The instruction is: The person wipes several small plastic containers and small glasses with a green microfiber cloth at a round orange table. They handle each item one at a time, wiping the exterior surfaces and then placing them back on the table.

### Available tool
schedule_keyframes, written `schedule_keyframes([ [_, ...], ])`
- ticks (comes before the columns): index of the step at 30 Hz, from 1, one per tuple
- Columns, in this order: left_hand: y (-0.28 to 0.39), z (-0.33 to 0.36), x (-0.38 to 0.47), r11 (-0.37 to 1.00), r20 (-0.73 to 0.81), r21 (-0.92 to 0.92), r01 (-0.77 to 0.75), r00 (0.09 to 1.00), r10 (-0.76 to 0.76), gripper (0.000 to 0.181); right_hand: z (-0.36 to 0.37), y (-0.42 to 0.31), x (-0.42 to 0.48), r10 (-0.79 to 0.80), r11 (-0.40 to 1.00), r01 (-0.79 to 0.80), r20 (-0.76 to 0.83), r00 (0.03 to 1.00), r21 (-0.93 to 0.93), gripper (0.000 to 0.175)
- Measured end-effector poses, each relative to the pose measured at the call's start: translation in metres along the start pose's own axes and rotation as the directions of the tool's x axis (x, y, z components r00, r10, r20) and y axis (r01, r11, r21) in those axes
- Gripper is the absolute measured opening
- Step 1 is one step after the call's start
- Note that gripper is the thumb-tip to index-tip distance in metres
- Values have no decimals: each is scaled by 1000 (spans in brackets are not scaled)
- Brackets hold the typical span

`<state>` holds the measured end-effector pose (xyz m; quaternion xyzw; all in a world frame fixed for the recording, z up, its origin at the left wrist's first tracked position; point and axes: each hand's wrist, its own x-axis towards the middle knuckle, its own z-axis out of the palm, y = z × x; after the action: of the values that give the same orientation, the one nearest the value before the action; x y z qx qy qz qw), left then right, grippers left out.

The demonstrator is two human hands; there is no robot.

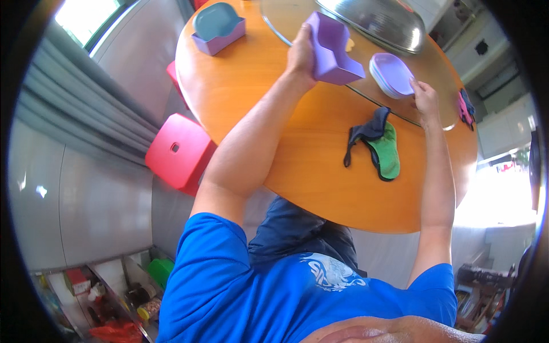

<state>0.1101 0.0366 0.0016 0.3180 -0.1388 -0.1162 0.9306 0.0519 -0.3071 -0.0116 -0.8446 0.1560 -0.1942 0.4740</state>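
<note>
My left hand (pixel 301 55) grips a purple plastic holder (pixel 328 70) by its left side, tilted above the round wooden table (pixel 309 171). The holder has a notched front, and nothing shows inside it. My right hand (pixel 424 100) has its fingers on the near right rim of a stack of small plastic dishes (pixel 391 76). The top dish is purple, with paler rims beneath it. Whether the stack is lifted or resting on the glass turntable I cannot tell. A second purple holder (pixel 221 38) stands at the far left of the table with blue-grey dishes (pixel 216 20) in it.
A dark and green cloth item (pixel 381 143) lies on the near side of the table. At the back, a shiny metal cover (pixel 377 21) sits on the glass turntable (pixel 433 100). Pink and dark cloth (pixel 466 109) lies at the right edge. A red plastic stool (pixel 180 150) stands left.
</note>
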Motion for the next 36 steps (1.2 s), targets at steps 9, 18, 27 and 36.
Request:
schedule_keyframes([
  [9,-4,-9,5,1000,-98,26,5,995,-2,54,14,-27,-1,32,997,-22,141,990,-69,30],
  [18,-4,1,-6,996,-98,85,21,995,-13,50,18,-44,-18,46,990,-63,131,990,129,32],
  [27,-11,22,-19,987,-198,154,40,980,-9,51,10,-87,-43,-64,806,58,-10,998,589,30],
  [36,-28,45,-34,995,-151,100,-9,988,24,55,68,-106,-84,-444,875,470,-194,874,116,38],
])
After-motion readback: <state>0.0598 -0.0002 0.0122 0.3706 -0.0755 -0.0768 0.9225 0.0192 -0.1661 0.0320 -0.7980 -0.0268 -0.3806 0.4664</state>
